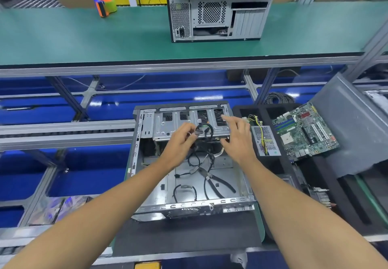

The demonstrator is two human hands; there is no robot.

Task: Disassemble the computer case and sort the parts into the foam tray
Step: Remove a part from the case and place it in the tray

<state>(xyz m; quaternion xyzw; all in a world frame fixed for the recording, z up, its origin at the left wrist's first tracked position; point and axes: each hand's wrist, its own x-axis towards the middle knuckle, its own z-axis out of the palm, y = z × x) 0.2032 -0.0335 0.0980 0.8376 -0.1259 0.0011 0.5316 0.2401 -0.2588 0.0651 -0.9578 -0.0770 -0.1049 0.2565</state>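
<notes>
An open computer case (210, 204) lies flat in front of me, its metal drive cage (165, 125) at the far end. Loose black cables (197, 159) and black-handled pliers (220, 183) lie on its floor. My left hand (181, 140) pinches a black cable bundle (204, 131) at the cage's front edge. My right hand (236, 136) hovers beside it with fingers spread, thumb near the cage edge. To the right, a black foam tray (279, 165) holds a power supply (266, 140) with yellow wires and a green motherboard (304, 132).
A second, closed computer case (218, 10) stands on the green upper shelf (84, 37), with an orange-green tape dispenser (106, 6) to its left. A grey side panel (352, 126) leans at the right. Blue bins (63, 174) and rails sit to the left.
</notes>
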